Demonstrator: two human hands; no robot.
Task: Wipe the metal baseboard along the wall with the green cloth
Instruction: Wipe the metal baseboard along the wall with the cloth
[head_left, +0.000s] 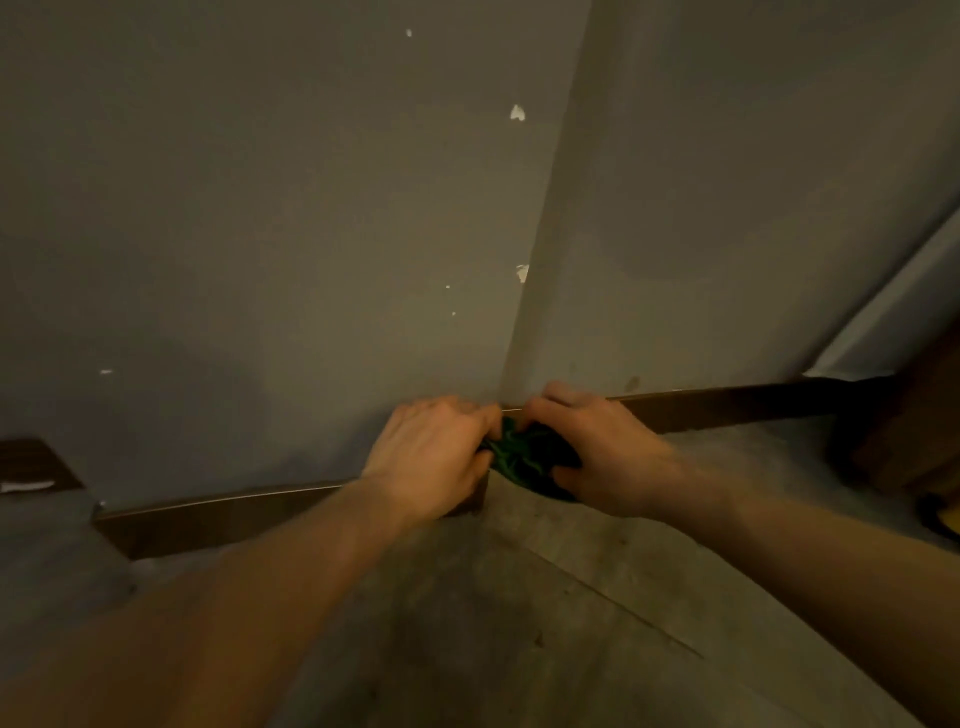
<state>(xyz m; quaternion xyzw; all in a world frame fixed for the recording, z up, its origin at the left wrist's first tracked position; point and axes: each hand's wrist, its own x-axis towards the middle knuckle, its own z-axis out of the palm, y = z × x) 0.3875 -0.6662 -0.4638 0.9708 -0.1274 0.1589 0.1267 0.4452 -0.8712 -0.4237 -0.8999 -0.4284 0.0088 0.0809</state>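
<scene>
A dark metal baseboard (234, 519) runs along the foot of the grey wall, wraps an outward corner and continues to the right (727, 408). The green cloth (524, 454) is bunched up at that corner, pressed against the baseboard. My left hand (436, 457) grips the cloth's left side with curled fingers. My right hand (597, 447) holds its right side, fingers over the baseboard's top edge. Most of the cloth is hidden under both hands.
The grey wall (260, 234) has small chipped white spots. A brown wooden piece (914, 431) stands at the far right, with something yellow (940, 514) on the floor below it. The grey floor (545, 623) lies in front of me.
</scene>
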